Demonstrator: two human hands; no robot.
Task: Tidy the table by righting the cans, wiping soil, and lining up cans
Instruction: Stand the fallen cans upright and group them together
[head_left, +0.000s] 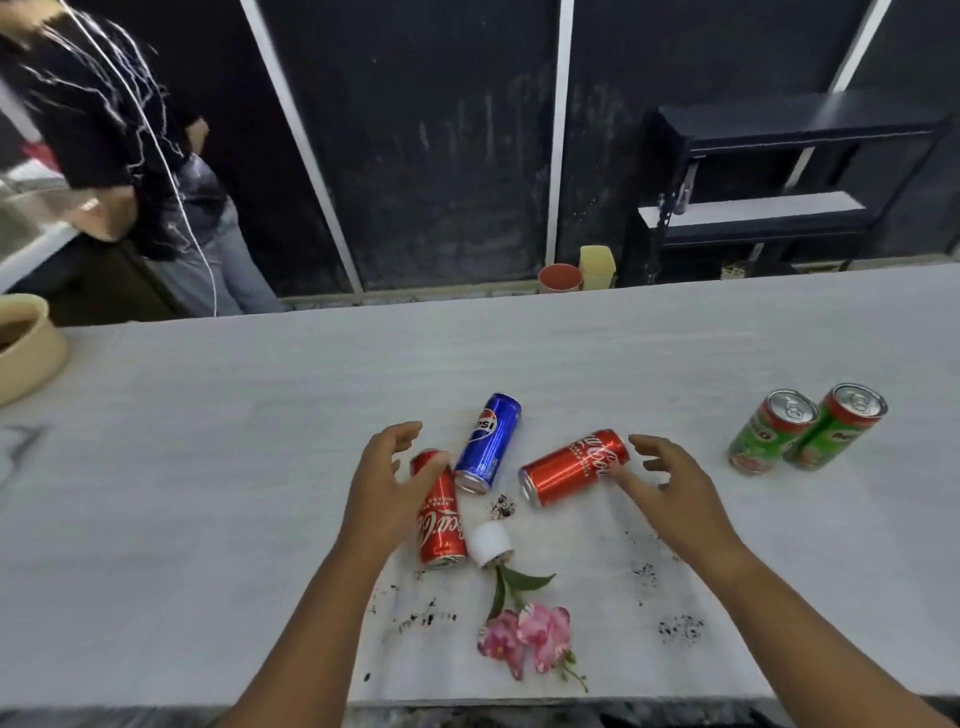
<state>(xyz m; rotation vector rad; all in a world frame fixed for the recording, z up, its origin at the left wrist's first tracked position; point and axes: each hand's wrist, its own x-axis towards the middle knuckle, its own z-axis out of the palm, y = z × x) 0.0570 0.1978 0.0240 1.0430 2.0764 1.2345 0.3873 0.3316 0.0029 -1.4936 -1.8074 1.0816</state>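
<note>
Three cans lie on their sides on the white table (208, 441): a blue Pepsi can (488, 441), a red Coca-Cola can (441, 519) left of it, and a second red Coca-Cola can (574, 466) to the right. My left hand (384, 488) hovers over the left red can with its fingers spread, holding nothing. My right hand (670, 488) is open beside the right red can, one fingertip near or touching its end. Two green Milo cans (769, 431) (836, 426) stand upright together at the right. Dark soil specks (680, 629) are scattered near the front edge.
A small white pot (488, 543) lies tipped over with a pink flower (524, 636) spilling toward me. A beige bowl (26, 353) sits at the far left edge. A person stands beyond the table at the left; a dark shelf unit (779, 182) stands at the back right.
</note>
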